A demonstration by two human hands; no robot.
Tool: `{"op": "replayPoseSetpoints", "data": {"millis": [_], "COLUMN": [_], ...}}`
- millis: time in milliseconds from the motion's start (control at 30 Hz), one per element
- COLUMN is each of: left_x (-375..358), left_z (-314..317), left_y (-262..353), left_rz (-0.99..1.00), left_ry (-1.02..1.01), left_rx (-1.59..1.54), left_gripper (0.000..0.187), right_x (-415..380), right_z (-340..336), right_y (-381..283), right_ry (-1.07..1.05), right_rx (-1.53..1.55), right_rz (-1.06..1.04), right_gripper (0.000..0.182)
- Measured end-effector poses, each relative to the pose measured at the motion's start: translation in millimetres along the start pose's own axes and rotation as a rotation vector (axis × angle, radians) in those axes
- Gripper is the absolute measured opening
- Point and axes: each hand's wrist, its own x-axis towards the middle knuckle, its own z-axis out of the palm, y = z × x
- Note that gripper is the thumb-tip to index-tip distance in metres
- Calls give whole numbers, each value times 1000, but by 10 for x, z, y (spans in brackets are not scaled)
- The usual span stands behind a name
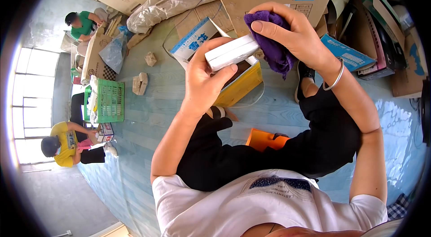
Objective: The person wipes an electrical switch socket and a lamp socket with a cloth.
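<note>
The left hand (204,75) has a tight grip on a flat white box (232,52), thumb on top and fingers under it. The right hand (292,30) holds a purple cloth (274,48) pressed on the far end of the white box. Just under the white box sits an open yellow box (240,88) on the floor (148,116). Well off to the left of the white box stands a green basket (110,100), with two other people near it.
</note>
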Motion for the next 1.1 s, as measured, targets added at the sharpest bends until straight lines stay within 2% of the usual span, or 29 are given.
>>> {"op": "replayPoseSetpoints", "data": {"millis": [100,167,200,267,333,400,500,567,600,667,733,800,933,1000,1100], "left_x": [12,21,29,58,86,128,174,188,178,157,158,142,135,130,96], "left_z": [-23,-17,-10,5,-6,-40,-92,-117,-90,31,20,30,-20,-24,-45], "left_y": [-17,-5,-4,-6,-31,-54,-102,-48,-15,153,113,130,55,33,51], "left_rz": [25,30,29,-53,-94,-198,-215,-290,-291,-407,-375,-392,-348,-266,-249], "left_ry": [20,38,38,74,87,91,41,-1,1,140,92,86,42,97,51], "left_rx": [12,-66,-67,-317,-374,-628,-808,-877,-877,-793,-811,-796,-780,-473,-360], "left_gripper": [50,51,51,53,50,43,28,24,24,27,26,25,24,23,18], "right_x": [-2,-22,-20,-15,-10,-23,-45,-69,-76,-64,-42,-34,-35,-39,-36], "right_z": [-9,-25,-27,-33,-28,5,37,85,102,99,92,96,104,107,78], "right_y": [-2,-79,-74,-63,-111,-134,-129,-145,-149,-143,-122,-87,-76,-70,-71], "right_ry": [-44,-164,-165,-151,-143,-135,-276,-300,-290,-249,-203,-151,-116,-121,-172], "right_rx": [-30,-84,-84,12,90,169,-4,-23,-33,7,46,134,94,79,-1], "right_rz": [-97,40,41,107,133,159,-63,-87,-74,-39,-6,-82,-112,-114,-67], "right_gripper": [38,37,37,40,40,40,39,38,37,36,35,35,38,39,42]}}
